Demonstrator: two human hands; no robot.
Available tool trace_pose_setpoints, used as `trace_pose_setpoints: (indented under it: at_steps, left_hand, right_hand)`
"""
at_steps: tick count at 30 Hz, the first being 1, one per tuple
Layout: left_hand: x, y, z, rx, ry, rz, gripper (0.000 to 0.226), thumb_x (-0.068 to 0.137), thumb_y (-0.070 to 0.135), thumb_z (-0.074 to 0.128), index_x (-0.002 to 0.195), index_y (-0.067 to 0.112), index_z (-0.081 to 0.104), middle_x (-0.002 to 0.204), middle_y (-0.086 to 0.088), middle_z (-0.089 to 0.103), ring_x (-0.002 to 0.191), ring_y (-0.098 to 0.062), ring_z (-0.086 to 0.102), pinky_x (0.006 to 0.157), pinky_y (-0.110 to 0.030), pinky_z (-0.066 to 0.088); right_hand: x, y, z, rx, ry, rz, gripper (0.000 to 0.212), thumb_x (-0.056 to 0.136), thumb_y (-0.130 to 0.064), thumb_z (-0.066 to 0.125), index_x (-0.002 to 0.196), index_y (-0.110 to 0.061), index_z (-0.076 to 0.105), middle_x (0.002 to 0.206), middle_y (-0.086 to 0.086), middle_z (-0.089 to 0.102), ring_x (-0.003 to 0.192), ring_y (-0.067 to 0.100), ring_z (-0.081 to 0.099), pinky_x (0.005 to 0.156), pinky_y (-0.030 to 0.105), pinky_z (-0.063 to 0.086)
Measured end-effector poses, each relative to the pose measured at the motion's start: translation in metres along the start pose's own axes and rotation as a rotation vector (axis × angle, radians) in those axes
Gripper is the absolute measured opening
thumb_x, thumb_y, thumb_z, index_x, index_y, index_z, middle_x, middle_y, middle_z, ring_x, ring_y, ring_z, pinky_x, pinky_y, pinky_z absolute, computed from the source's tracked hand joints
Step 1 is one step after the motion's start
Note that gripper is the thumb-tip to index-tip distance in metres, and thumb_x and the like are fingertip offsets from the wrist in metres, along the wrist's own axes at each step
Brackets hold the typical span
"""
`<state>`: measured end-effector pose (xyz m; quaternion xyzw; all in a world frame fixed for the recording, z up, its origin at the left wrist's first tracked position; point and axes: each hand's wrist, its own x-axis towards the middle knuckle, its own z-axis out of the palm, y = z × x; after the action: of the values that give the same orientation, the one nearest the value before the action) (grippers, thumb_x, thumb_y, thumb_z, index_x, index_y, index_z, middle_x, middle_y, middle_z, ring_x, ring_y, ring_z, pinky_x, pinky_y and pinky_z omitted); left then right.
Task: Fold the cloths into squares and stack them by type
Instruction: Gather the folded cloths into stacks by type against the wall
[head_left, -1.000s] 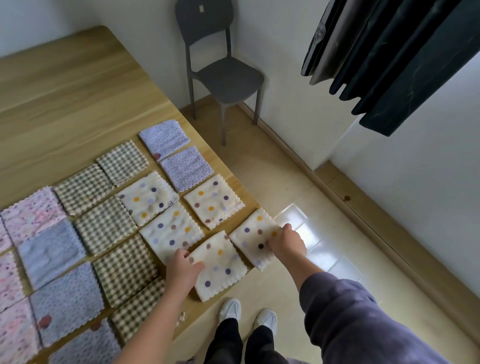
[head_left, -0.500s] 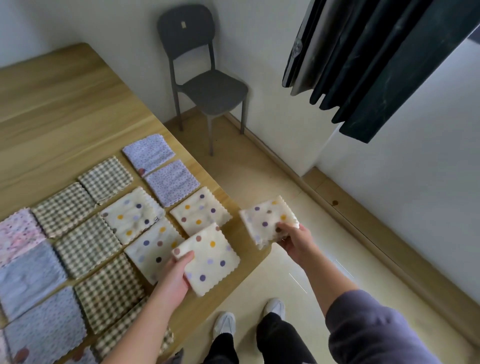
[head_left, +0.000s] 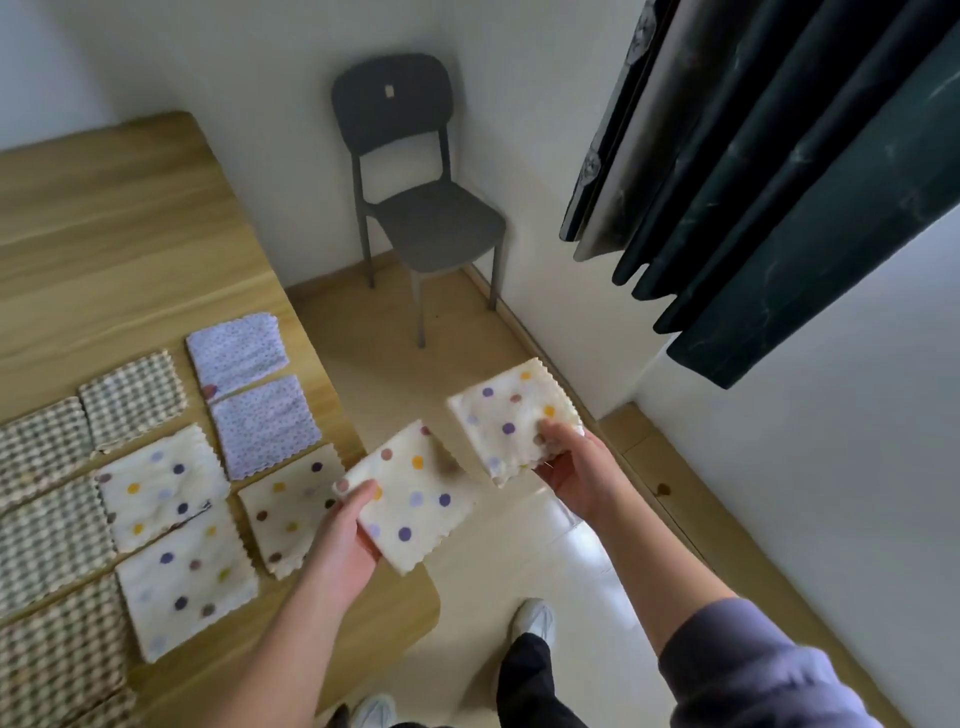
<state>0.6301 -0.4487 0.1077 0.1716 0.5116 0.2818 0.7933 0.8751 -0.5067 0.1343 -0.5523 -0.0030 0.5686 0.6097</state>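
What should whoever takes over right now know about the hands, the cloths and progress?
Left hand grips a dotted cloth at the table edge; right hand grips a second dotted cloth over the floor.
On the table, side by side: three more dotted cloths, two lilac cloths, checked cloths.
Done: all seen are folded square. Left: stack by type.

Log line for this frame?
left hand: holds cream polka-dot folded cloth | right hand: holds second cream polka-dot cloth | cloths: apart, unstacked
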Motion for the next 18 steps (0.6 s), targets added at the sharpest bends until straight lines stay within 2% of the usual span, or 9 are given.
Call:
trace_pose_setpoints:
  at_steps: [4,7,10,12,16,18]
  left_hand:
    - [0.012,-0.015,0.057,-0.066,0.060,0.039,0.025,0.096,0.019,0.050,0.118,0.012,0.059,0.107,-0.012,0.071,0.102,-0.028,0.064,0.079,-0.041,0.050]
    - [0.025,-0.023,0.089,-0.107,0.128,0.023,0.029,0.096,0.023,0.051,0.122,0.012,0.056,0.113,-0.014,0.067,0.106,-0.030,0.061,0.086,-0.043,0.048]
    - [0.045,-0.017,0.108,-0.142,0.156,0.023,0.024,0.096,0.028,0.050,0.112,0.014,0.060,0.109,-0.012,0.069,0.103,-0.029,0.063,0.085,-0.042,0.048]
    - [0.059,-0.007,0.117,-0.186,0.169,0.007,0.026,0.096,0.034,0.049,0.108,0.014,0.062,0.101,-0.009,0.072,0.100,-0.027,0.063,0.081,-0.040,0.047]
    - [0.095,0.018,0.133,-0.265,0.128,0.041,0.035,0.099,0.039,0.039,0.109,0.015,0.062,0.095,-0.008,0.074,0.099,-0.026,0.063,0.080,-0.040,0.046]
    - [0.119,0.034,0.143,-0.282,0.136,0.054,0.037,0.099,0.040,0.037,0.113,0.016,0.061,0.097,-0.008,0.073,0.098,-0.026,0.063,0.077,-0.039,0.047]
  right_hand:
    - [0.024,-0.054,-0.022,-0.058,-0.093,0.015,0.007,0.092,-0.003,0.053,0.092,-0.005,0.060,0.068,0.004,0.061,0.062,0.016,0.063,0.069,0.033,0.056]
    - [0.045,-0.082,-0.034,-0.110,-0.120,0.038,0.006,0.092,-0.005,0.055,0.095,-0.004,0.060,0.071,0.005,0.060,0.065,0.017,0.062,0.083,0.037,0.053]
    - [0.069,-0.101,-0.038,-0.110,-0.160,0.075,0.017,0.091,-0.006,0.056,0.107,-0.001,0.060,0.087,0.011,0.061,0.081,0.023,0.061,0.090,0.041,0.051]
    - [0.087,-0.112,-0.032,-0.136,-0.185,0.097,0.019,0.091,-0.006,0.055,0.109,0.000,0.060,0.093,0.014,0.062,0.086,0.025,0.063,0.087,0.038,0.053]
    - [0.131,-0.134,-0.005,-0.184,-0.211,0.129,0.007,0.091,-0.004,0.056,0.097,-0.002,0.060,0.081,0.010,0.063,0.075,0.023,0.065,0.073,0.032,0.057]
    - [0.158,-0.147,0.013,-0.222,-0.221,0.148,0.007,0.091,-0.004,0.057,0.097,-0.001,0.059,0.083,0.011,0.063,0.074,0.023,0.066,0.068,0.031,0.057]
